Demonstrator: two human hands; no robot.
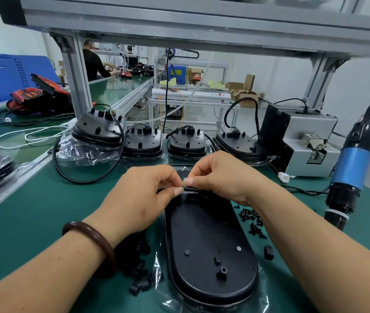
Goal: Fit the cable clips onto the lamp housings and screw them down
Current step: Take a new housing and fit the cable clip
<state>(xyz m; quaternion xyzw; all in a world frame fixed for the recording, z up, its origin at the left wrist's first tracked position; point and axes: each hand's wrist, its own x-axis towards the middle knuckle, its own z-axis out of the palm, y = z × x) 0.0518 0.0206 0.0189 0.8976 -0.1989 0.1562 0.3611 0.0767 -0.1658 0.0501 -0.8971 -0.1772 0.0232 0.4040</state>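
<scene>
Nearest me, the lamp housing: black, long oval, back face up, with small bosses and one screw post, lying flat on a clear plastic bag, its long axis running away from me. At its far end is a small black cable clip, pinched between the fingertips of my left hand and right hand, against the housing's edge. A heap of clips lies just left of the housing and a single clip lies to its right. Black screws are scattered beside the right edge. Beyond, I count a row of housings, four, backs up, cables attached
</scene>
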